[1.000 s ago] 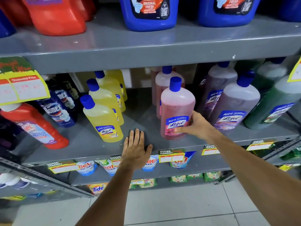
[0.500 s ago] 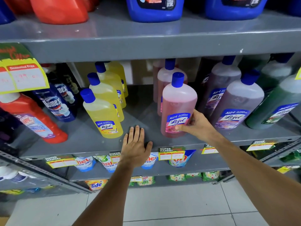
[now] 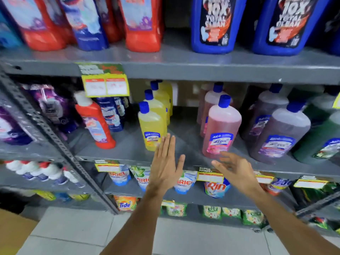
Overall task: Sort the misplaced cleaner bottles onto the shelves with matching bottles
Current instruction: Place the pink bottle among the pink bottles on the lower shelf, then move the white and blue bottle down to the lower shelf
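Observation:
A pink cleaner bottle (image 3: 221, 127) with a blue cap stands upright at the front of the middle shelf (image 3: 128, 150), ahead of other pink bottles. Left of it is a row of yellow bottles (image 3: 152, 124); right of it stand purple bottles (image 3: 281, 133) and green ones (image 3: 320, 138). A red bottle with a white cap (image 3: 95, 120) stands next to dark blue bottles (image 3: 112, 115) further left. My right hand (image 3: 233, 168) is off the pink bottle, just below it, fingers spread. My left hand (image 3: 167, 161) is flat and open in front of the shelf edge, near the front yellow bottle.
The top shelf (image 3: 184, 61) carries red and large blue jugs. Detergent pouches hang on the shelves below. A slotted metal upright (image 3: 46, 129) divides this bay from purple packs at the left. Yellow price tags (image 3: 104, 85) hang from the shelf edges.
My right hand let go of the pink bottle and drew back below it. My left hand lifted off the shelf. The view swung left and up, showing more of the left bay.

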Tool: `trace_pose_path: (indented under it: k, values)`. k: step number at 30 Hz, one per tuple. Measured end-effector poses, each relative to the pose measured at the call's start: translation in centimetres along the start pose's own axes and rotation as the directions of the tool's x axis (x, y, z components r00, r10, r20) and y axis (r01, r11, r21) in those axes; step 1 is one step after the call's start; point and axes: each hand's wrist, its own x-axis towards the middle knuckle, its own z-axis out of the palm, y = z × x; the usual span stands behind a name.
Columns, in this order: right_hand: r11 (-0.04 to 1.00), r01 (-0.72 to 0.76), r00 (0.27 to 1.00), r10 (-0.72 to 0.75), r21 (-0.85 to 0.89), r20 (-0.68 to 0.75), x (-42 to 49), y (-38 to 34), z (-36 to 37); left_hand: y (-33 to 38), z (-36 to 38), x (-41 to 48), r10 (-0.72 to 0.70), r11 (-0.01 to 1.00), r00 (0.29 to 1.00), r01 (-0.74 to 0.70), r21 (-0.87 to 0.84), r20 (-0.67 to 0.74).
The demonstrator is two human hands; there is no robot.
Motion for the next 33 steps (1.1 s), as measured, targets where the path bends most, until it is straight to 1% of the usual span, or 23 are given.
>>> trace_pose_path:
  k: [3, 7, 10, 12, 14, 16, 19, 21, 25, 28, 30, 33]
  values:
    - [0.994, 0.096, 0.995, -0.098, 0.055, 0.034, -0.8, -5.8, 2.0, 0.6, -5.6, 0.1, -0.03, 0.999, 0.983, 0.034, 0.021, -0.181]
    - [0.956, 0.259, 0.96, -0.271, 0.141, 0.076, -2.0, -15.0, 5.1, 0.6, -13.9, 1.3, -0.016, 0.999, 0.926, 0.033, 0.039, -0.378]
    - [0.912, 0.371, 0.914, -0.392, 0.173, 0.106, -2.9, -21.7, 6.9, -0.9, -19.9, 2.6, 0.02, 0.995, 0.883, 0.03, 0.098, -0.468]
    - [0.877, 0.439, 0.879, -0.464, 0.195, 0.106, -3.2, -25.8, 7.9, -2.7, -23.8, 3.5, 0.026, 0.986, 0.873, 0.058, 0.156, -0.486]
    - [0.832, 0.513, 0.837, -0.539, 0.21, 0.092, -3.1, -29.4, 8.6, -4.8, -27.1, 4.2, -0.012, 0.975, 0.886, 0.113, 0.192, -0.464]
    - [0.799, 0.56, 0.808, -0.585, 0.217, 0.068, -2.8, -32.3, 9.3, -7.0, -29.8, 4.9, -0.062, 0.965, 0.917, 0.156, 0.21, -0.395]
    - [0.772, 0.605, 0.785, -0.62, 0.198, 0.018, -1.9, -35.6, 10.8, -10.1, -32.5, 5.9, -0.124, 0.939, 0.954, 0.202, 0.279, -0.274]
    - [0.763, 0.622, 0.777, -0.629, 0.178, -0.02, -0.9, -37.0, 12.0, -11.7, -33.6, 6.7, -0.143, 0.925, 0.968, 0.204, 0.32, -0.204]
    - [0.754, 0.653, 0.757, -0.646, 0.073, -0.1, 1.4, -39.2, 14.7, -13.7, -34.6, 8.5, -0.193, 0.924, 0.978, 0.21, 0.32, -0.082]
    - [0.77, 0.635, 0.77, -0.624, 0.059, -0.134, 3.1, -40.5, 16.4, -15.0, -34.3, 9.9, -0.214, 0.924, 0.975, 0.222, 0.311, -0.06]
    - [0.782, 0.623, 0.773, -0.61, 0.029, -0.174, 4.2, -41.5, 17.0, -15.6, -33.6, 10.3, -0.208, 0.931, 0.974, 0.226, 0.288, -0.092]
    - [0.799, 0.597, 0.795, -0.578, 0.07, -0.186, 5.9, -43.3, 17.0, -16.0, -32.8, 10.6, -0.19, 0.943, 0.972, 0.219, 0.25, -0.136]
